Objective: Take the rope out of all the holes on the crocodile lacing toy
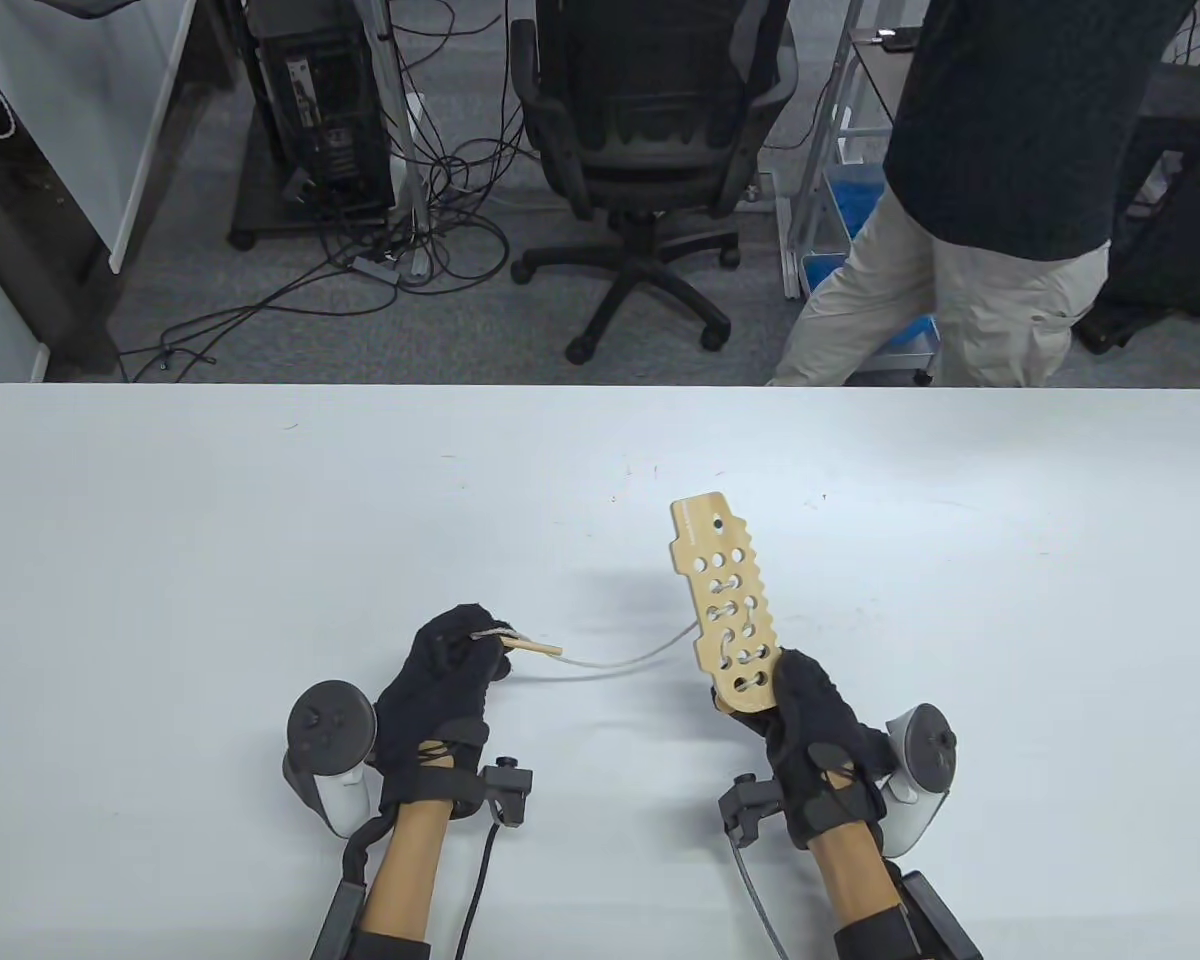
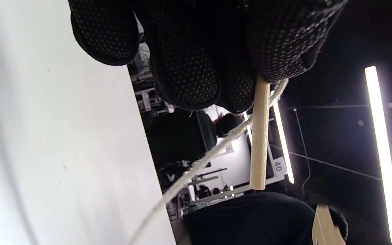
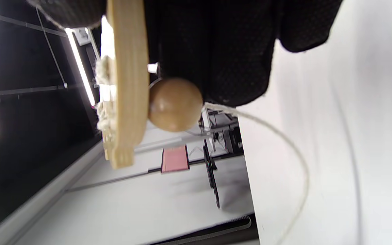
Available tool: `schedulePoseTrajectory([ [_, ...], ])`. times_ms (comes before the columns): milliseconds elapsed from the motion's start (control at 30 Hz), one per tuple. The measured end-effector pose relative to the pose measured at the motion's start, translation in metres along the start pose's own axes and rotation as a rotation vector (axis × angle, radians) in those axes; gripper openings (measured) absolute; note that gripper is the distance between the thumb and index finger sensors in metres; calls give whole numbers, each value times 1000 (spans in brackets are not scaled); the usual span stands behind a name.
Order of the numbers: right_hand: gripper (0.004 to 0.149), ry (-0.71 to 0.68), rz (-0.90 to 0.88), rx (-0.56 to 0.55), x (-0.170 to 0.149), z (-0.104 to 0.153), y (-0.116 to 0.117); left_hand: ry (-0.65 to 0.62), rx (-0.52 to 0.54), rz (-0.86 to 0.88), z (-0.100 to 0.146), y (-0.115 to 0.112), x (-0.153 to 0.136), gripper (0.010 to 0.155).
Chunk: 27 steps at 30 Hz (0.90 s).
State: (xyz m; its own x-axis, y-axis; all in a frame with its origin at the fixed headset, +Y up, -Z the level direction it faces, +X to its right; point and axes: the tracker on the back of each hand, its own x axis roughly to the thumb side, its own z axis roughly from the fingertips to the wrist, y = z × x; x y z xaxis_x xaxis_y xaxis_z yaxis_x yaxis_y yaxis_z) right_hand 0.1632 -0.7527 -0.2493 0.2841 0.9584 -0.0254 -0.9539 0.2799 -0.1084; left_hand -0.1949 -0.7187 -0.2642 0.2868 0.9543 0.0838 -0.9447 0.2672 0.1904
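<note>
Two hands: both are gripping, one at each end of the rope (image 1: 620, 662).
Left hand (image 1: 447, 673): its fingertips (image 2: 185, 64) are pinching a thin wooden stick (image 1: 533, 649) at the rope's end, together with the rope itself; the stick is poking out to the right, clear of the table (image 1: 160, 560).
Right hand (image 1: 810, 712): it is clasping the near end of the toy (image 1: 728, 598), holding it above the table with its far end pointing away.
Toy: a flat, pale plywood board with a notched right edge and rows of round holes; rope is running through the lower holes, while the upper ones are showing open.
Rope: pale, twisted and fuzzy, it is sagging in a shallow curve from the toy's left edge across to the stick.
Bead (image 3: 175, 104): a smooth brown wooden ball is sitting against the toy's underside, seen only in the right wrist view.
Writing: a faint line of print is running along the toy's top left edge, too small to read.
Hidden: the right hand is covering the toy's near end.
</note>
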Motion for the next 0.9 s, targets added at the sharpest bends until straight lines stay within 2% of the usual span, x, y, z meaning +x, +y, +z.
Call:
schedulePoseTrajectory([
  [200,45,-61,89,166,-5,4,27,-28,-48,18,3,-11,5,42],
  [333,44,-81,67,274,-8,5,39,-2,-86,94,4,-16,3,42],
  [500,44,-87,68,306,-10,6,43,28,-159,262,3,-21,-2,43],
  [900,44,-95,81,332,-9,8,47,54,-291,427,0,-31,-6,43],
])
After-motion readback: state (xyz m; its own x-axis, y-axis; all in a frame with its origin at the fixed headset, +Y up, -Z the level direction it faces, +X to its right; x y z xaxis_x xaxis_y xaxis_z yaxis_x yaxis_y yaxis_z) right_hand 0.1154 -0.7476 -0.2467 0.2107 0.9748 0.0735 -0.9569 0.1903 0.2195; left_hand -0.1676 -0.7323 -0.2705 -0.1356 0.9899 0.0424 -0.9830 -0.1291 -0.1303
